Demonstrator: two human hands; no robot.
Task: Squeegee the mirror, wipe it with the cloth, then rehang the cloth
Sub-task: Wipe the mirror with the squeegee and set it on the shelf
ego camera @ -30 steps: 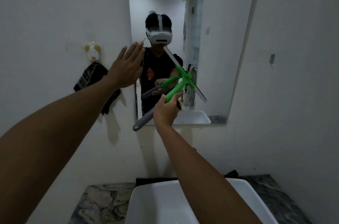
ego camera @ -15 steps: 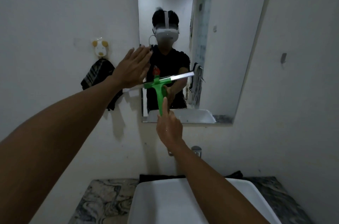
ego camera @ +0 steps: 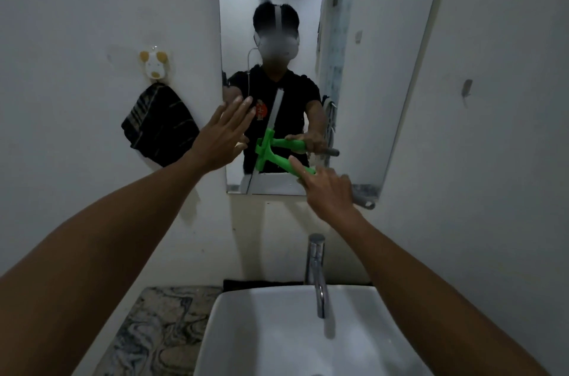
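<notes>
The tall mirror (ego camera: 369, 74) hangs on the white wall above the basin. My right hand (ego camera: 328, 191) grips the green squeegee (ego camera: 278, 157) by its handle, with the index finger stretched along it. The squeegee's blade stands nearly upright against the lower left part of the glass. The handle's grey end sticks out to the right below the mirror's bottom edge. My left hand (ego camera: 220, 135) is flat and spread at the mirror's left edge, holding nothing. The dark striped cloth (ego camera: 160, 126) hangs from an animal-shaped hook (ego camera: 154, 66) left of the mirror.
A white basin (ego camera: 277, 335) with a chrome tap (ego camera: 317, 271) sits below, on a marbled counter (ego camera: 160, 329). The mirror shows a person in a dark shirt with a headset. A small fitting (ego camera: 467, 87) is on the right wall.
The squeegee has turned from a nearly level blade to a nearly upright one, and my right hand has moved right and down. The view has tilted down, showing the tap. My left hand stays at the edge.
</notes>
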